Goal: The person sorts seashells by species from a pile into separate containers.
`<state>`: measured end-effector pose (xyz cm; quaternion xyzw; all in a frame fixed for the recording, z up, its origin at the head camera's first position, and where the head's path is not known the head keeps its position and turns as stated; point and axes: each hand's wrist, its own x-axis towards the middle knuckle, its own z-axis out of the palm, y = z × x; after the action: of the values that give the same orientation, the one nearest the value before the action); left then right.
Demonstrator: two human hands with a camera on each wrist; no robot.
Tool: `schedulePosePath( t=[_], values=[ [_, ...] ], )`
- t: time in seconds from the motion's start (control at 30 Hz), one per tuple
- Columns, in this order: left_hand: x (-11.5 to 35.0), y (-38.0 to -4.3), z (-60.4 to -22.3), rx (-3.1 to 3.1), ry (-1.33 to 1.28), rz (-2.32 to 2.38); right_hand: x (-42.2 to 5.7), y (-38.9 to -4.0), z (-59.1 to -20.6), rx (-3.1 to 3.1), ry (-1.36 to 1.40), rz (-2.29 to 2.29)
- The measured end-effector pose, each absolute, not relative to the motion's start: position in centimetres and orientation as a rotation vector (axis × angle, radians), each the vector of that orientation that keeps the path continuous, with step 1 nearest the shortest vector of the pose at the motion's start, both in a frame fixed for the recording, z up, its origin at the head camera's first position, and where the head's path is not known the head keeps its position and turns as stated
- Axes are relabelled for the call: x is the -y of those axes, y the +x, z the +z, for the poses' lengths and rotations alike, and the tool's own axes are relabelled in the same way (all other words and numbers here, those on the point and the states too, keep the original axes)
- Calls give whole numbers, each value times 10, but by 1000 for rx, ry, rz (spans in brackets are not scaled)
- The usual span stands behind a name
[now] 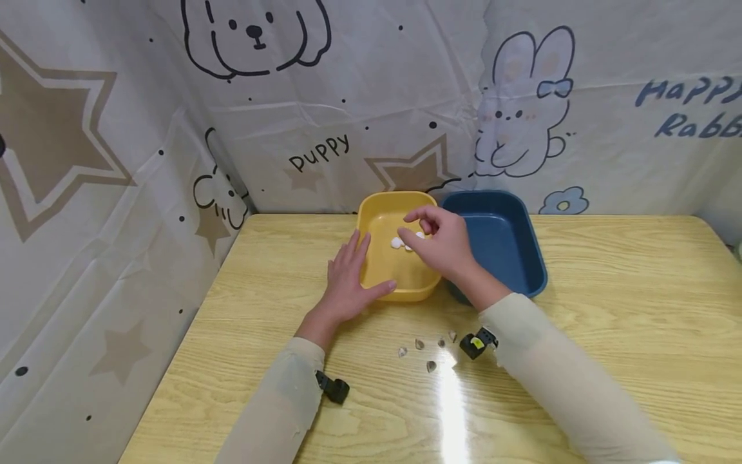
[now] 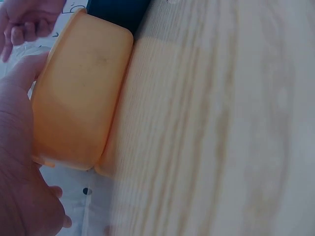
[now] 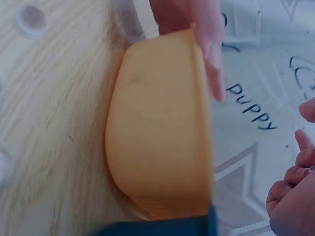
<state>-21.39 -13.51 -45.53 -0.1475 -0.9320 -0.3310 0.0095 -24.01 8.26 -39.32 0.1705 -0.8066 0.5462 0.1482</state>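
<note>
A yellow tub (image 1: pixel 400 293) stands on the table, with several small white pieces (image 1: pixel 397 243) lying inside it. At its near left corner is my left hand (image 1: pixel 346 283), fingers spread along the left rim and thumb reaching over the front rim. My right hand (image 1: pixel 443 241) hovers above the tub's right half, partly hiding the white pieces. Its thumb and index finger are apart with nothing between them, and the other fingers curl loosely. In the right wrist view this right hand (image 3: pixel 295 191) is beyond the tub's rim.
A dark blue tub (image 1: pixel 498 251) stands against the yellow one's right side, overlapped by my right wrist. Several small grey-brown shells (image 1: pixel 420 344) lie on the wooden table (image 1: pixel 261 283) in front of the tubs. Behind hangs a printed cloth (image 1: pixel 359 71).
</note>
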Motion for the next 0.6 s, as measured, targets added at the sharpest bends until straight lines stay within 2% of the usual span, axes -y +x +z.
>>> schedulePosePath(
  t=[0.3, 0.6],
  values=[
    [135, -213, -457, 2909, -462, -1030, -101, -209, -386, 2314, 627, 1468],
    [135, -214, -456, 2885, -480, -1052, -122, -181, -395, 2336, 704, 1437]
  ],
)
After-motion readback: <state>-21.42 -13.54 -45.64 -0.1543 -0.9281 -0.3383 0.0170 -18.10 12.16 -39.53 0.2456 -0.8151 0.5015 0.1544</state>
